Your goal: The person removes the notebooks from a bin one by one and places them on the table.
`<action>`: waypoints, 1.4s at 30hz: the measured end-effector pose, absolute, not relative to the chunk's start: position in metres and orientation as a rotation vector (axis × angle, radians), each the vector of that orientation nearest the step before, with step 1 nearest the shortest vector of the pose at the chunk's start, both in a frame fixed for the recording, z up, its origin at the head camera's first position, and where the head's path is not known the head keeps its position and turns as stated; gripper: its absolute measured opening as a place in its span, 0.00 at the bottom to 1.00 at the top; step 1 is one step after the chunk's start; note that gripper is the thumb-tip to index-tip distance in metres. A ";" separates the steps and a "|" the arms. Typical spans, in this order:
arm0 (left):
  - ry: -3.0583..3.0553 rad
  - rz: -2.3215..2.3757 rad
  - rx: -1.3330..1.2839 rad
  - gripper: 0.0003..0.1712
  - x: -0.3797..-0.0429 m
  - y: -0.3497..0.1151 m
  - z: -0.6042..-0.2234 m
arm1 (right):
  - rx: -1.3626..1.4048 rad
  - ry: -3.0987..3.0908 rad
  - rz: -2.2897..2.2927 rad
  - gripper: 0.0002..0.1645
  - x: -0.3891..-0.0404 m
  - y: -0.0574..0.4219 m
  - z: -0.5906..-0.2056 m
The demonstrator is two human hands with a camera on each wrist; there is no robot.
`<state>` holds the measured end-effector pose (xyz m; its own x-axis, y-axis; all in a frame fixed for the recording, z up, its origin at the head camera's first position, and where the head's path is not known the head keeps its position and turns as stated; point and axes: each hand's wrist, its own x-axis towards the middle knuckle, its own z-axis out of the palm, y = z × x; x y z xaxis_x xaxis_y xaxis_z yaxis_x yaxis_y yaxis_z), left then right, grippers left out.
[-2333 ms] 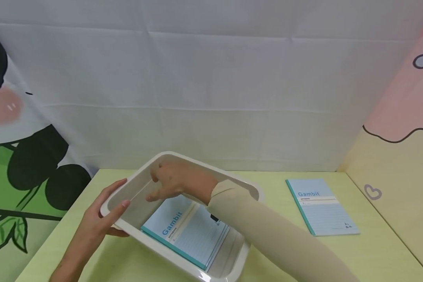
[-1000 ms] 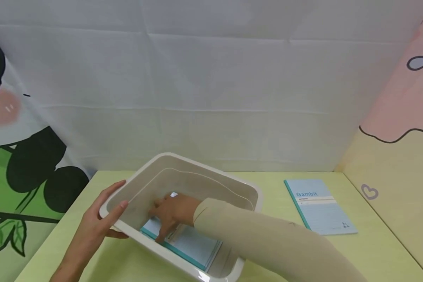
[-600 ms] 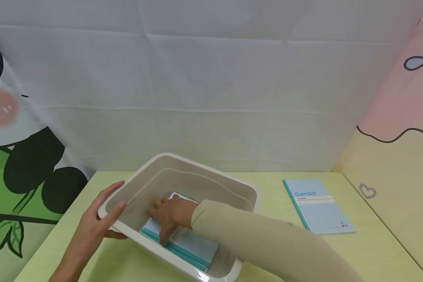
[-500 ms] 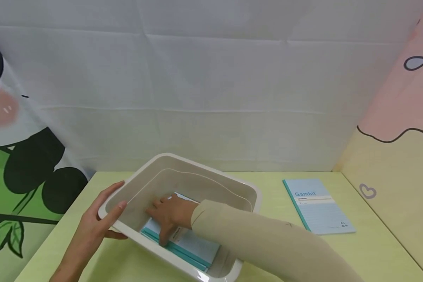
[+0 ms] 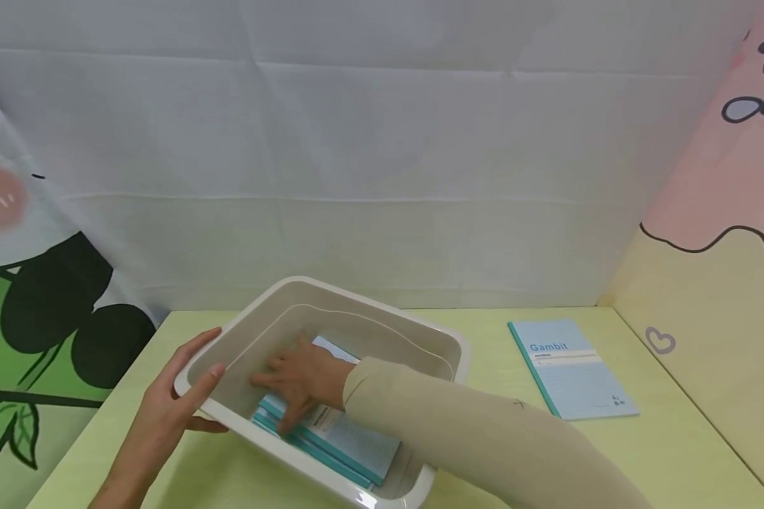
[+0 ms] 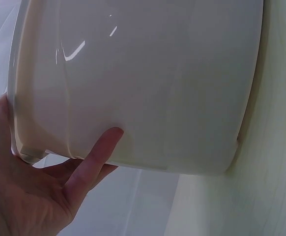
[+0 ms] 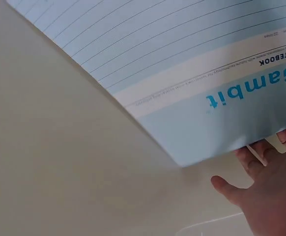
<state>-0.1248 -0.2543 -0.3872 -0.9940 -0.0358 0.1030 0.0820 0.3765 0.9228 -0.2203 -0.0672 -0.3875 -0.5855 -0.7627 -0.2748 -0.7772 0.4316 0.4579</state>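
My left hand (image 5: 165, 406) holds the left corner of a cream plastic bin (image 5: 446, 339), thumb on the outer wall and fingers near the rim. In the left wrist view that thumb lies against the bin's glossy side. Inside the bin, my right hand (image 5: 308, 378) spreads over a light blue "Gambit" notebook (image 5: 363, 442). Its fingers (image 7: 226, 189) reach past the notebook's top edge in the right wrist view, some tips touching that edge or hidden behind it. This notebook lies on at least one other, whose teal spine shows beside it.
Another blue Gambit notebook (image 5: 573, 371) with a teal spine lies on the pale yellow-green table (image 5: 484, 452), right of the bin. A white cloth backdrop (image 5: 382, 177) stands behind, with printed cartoon panels at both sides.
My right hand went down into the bin onto the notebooks. The top notebook shifted away from the near wall, uncovering a second teal spine. The right fingers have spread leftward; the left hand stayed put.
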 end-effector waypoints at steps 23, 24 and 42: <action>-2.541 -1.670 -0.001 0.33 -0.125 -0.255 -0.387 | -1.493 2.884 0.944 0.47 -0.223 -0.066 -0.378; -2.543 -1.670 0.003 0.33 -0.125 -0.255 -0.388 | -1.493 2.886 0.948 0.46 -0.224 -0.067 -0.377; -2.532 -1.670 -0.005 0.32 -0.125 -0.255 -0.388 | -1.297 2.970 0.552 0.43 -0.240 -0.060 -0.339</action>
